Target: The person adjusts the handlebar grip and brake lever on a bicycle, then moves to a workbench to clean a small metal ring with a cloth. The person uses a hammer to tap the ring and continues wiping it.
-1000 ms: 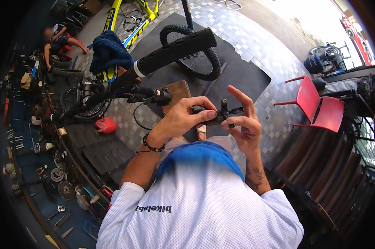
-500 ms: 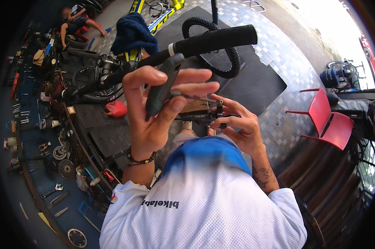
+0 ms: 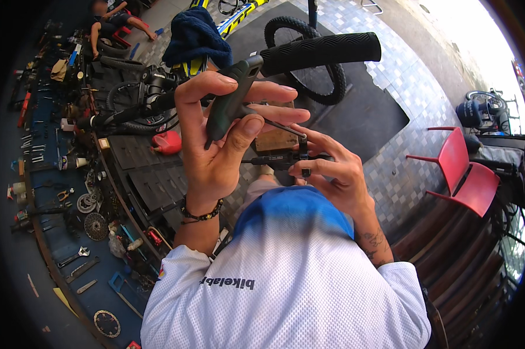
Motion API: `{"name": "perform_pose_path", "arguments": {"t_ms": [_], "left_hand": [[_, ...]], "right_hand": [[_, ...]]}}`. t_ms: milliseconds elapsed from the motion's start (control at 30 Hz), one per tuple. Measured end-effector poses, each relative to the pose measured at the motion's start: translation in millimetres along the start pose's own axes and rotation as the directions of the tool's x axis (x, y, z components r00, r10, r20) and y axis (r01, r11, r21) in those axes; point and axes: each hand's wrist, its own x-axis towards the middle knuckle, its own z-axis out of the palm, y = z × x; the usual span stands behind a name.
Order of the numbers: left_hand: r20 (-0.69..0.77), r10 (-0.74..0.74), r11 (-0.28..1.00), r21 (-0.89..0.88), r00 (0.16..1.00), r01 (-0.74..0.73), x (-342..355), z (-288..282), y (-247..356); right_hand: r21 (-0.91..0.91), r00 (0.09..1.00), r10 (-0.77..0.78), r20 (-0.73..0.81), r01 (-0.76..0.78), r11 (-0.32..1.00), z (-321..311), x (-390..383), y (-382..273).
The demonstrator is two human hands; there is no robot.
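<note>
My left hand [image 3: 213, 168] is closed around the dark handle of a T-handle hex key [image 3: 232, 100], thumb and index finger on it and the other fingers stretched out. Its thin shaft runs right, and the tip meets the upper end of the clamp on a black brake lever [image 3: 277, 159]. That lever is pinched in the fingers of my right hand [image 3: 342, 171], in front of my body and off the handlebar. Beyond both hands lies the handlebar [image 3: 152, 109] with its black ridged grip [image 3: 326, 53]. My fingers hide part of the lever.
Tools and bike parts, among them an adjustable wrench [image 3: 74, 256] and a cassette [image 3: 96, 225], cover the bench at left. A dark blue towel [image 3: 196, 39] drapes over a yellow bike frame [image 3: 242, 17]. Red chair [image 3: 457, 168] at right. Another person [image 3: 112, 23] sits far left.
The hex key's handle has tilted slightly to the right, and its tip now sits at the top of the clamp. The surroundings have shifted a little with my head.
</note>
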Motion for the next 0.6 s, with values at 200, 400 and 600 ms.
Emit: {"name": "perform_pose_path", "arguments": {"t_ms": [200,400,600], "left_hand": [[0.269,-0.002,0.994,0.104,0.963,-0.027,11,-4,5],[0.203,-0.154,0.955,0.282,0.967,0.093,12,6,25],[0.088,-0.309,0.899,0.353,0.947,0.260,2,-5,28]], "right_hand": [[-0.169,0.997,-0.052,0.062,0.062,0.984,3,-5,3],[-0.166,0.993,-0.088,0.075,0.099,0.981,8,-5,3],[-0.127,0.992,-0.088,0.087,0.098,0.987,7,-3,2]]}}
